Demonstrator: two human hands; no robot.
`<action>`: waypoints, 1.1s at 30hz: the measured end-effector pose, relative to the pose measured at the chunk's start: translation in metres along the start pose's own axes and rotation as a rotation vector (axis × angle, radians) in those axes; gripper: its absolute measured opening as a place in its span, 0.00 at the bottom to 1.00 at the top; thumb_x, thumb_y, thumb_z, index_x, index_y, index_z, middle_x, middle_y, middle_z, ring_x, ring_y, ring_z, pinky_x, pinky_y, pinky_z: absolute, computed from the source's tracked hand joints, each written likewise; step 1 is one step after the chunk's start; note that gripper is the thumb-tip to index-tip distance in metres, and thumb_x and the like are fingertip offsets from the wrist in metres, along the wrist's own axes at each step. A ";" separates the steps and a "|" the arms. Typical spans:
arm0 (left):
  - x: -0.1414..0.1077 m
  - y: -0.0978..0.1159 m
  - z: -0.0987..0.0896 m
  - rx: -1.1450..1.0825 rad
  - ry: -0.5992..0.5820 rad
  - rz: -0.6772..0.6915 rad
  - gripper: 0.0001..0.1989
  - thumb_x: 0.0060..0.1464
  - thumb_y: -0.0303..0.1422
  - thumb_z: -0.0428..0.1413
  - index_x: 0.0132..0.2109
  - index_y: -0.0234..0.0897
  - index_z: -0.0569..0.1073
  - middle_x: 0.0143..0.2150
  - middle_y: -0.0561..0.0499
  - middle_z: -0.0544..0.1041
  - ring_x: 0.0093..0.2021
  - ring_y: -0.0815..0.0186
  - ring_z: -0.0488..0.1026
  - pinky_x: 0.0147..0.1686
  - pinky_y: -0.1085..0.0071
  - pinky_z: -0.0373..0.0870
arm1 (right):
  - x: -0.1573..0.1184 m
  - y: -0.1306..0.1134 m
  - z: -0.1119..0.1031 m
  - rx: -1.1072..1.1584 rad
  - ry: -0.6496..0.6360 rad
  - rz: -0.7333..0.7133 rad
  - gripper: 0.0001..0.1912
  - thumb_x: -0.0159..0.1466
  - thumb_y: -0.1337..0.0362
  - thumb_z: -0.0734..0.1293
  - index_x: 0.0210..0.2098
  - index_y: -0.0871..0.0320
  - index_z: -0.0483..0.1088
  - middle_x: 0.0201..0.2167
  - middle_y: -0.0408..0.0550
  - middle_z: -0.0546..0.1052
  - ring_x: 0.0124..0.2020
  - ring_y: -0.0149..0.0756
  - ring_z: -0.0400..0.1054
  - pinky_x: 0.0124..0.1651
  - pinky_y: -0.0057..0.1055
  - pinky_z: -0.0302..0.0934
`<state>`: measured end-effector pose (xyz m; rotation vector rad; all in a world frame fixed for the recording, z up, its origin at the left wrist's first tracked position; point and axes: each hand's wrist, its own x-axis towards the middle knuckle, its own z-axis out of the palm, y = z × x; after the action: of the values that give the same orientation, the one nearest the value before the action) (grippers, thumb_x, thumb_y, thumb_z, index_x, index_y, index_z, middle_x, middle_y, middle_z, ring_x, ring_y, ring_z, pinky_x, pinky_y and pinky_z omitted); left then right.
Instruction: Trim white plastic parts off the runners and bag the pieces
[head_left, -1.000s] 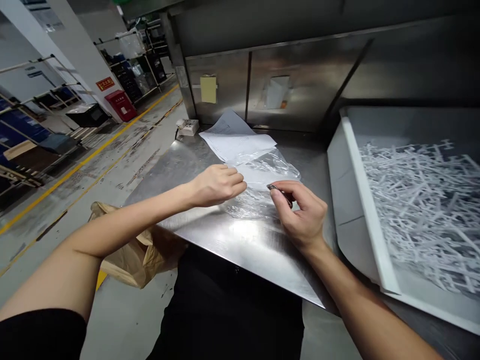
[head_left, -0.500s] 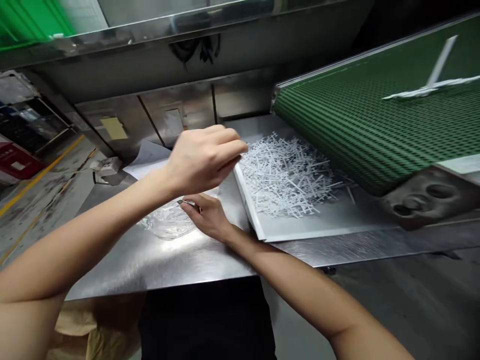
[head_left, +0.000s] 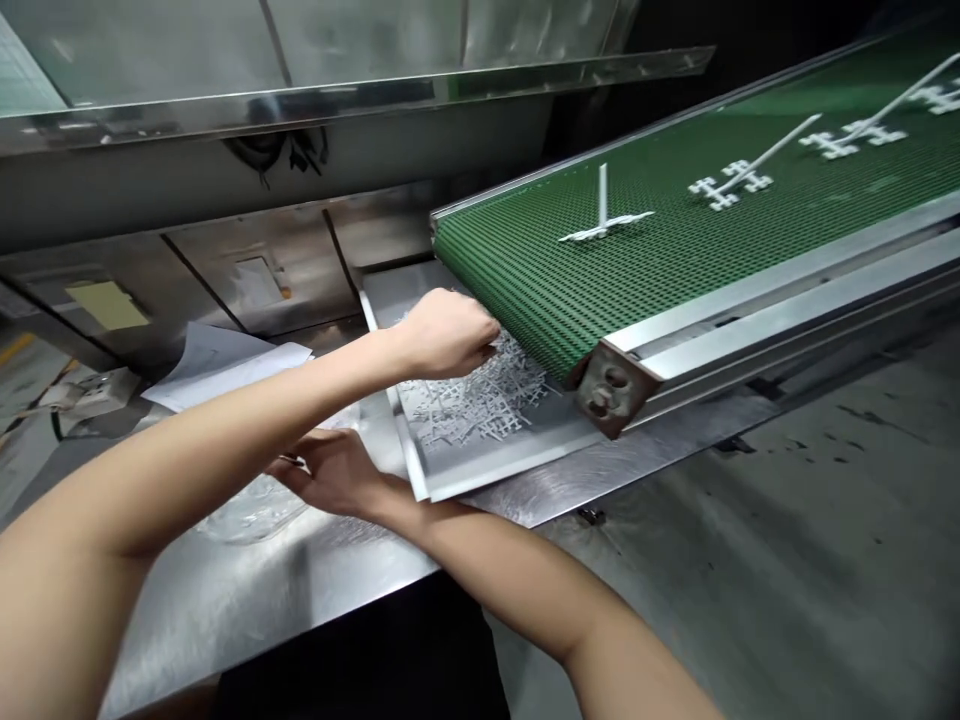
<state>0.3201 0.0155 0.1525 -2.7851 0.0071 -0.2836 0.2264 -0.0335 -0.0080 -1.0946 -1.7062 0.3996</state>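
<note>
My left hand (head_left: 451, 333) is closed over the heap of small white plastic pieces (head_left: 480, 400), next to the lower end of the green conveyor belt (head_left: 555, 290). Whatever its fingers hold is hidden. The heap lies in a shallow grey-white tray (head_left: 480, 480) partly under the belt. My right hand (head_left: 334, 470) is left of the tray, its fingers closed around a small metal tool, of which only a little shows. Beside and beneath it lies a clear plastic bag (head_left: 251, 510). My left forearm crosses above my right hand.
Branched white mouldings (head_left: 731, 185) stand on the belt at the right. White paper sheets (head_left: 217, 365) and a power strip (head_left: 90, 395) lie at the left of the metal table (head_left: 337, 570). The belt's metal end bracket (head_left: 615, 390) overhangs the tray's right side.
The view has turned right, showing more belt and several mouldings. My left hand has moved right, over the heap toward the belt end. My right hand stays left of the tray.
</note>
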 end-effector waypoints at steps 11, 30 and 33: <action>0.062 -0.007 -0.110 0.218 0.394 0.099 0.20 0.69 0.23 0.47 0.59 0.36 0.78 0.61 0.41 0.77 0.64 0.50 0.72 0.50 0.62 0.70 | -0.001 0.005 0.012 0.004 -0.050 -0.016 0.10 0.75 0.53 0.71 0.45 0.52 0.79 0.42 0.42 0.86 0.45 0.34 0.80 0.45 0.27 0.61; -0.120 -0.015 -0.101 -0.099 0.626 -0.147 0.09 0.72 0.31 0.56 0.50 0.39 0.82 0.44 0.46 0.85 0.43 0.61 0.80 0.42 0.66 0.76 | 0.005 0.004 0.001 0.325 0.103 0.203 0.11 0.71 0.53 0.71 0.41 0.54 0.80 0.32 0.44 0.82 0.34 0.36 0.75 0.41 0.30 0.67; -0.216 0.021 -0.067 -0.322 0.674 -0.379 0.09 0.70 0.30 0.59 0.52 0.45 0.82 0.44 0.51 0.86 0.42 0.62 0.83 0.43 0.67 0.81 | 0.009 0.005 0.008 0.477 0.118 0.305 0.17 0.72 0.48 0.68 0.40 0.56 0.75 0.26 0.42 0.79 0.24 0.32 0.70 0.31 0.28 0.64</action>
<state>0.0959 -0.0187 0.1654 -2.8268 -0.3392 -1.4063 0.2217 -0.0220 -0.0098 -0.9953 -1.2508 0.8681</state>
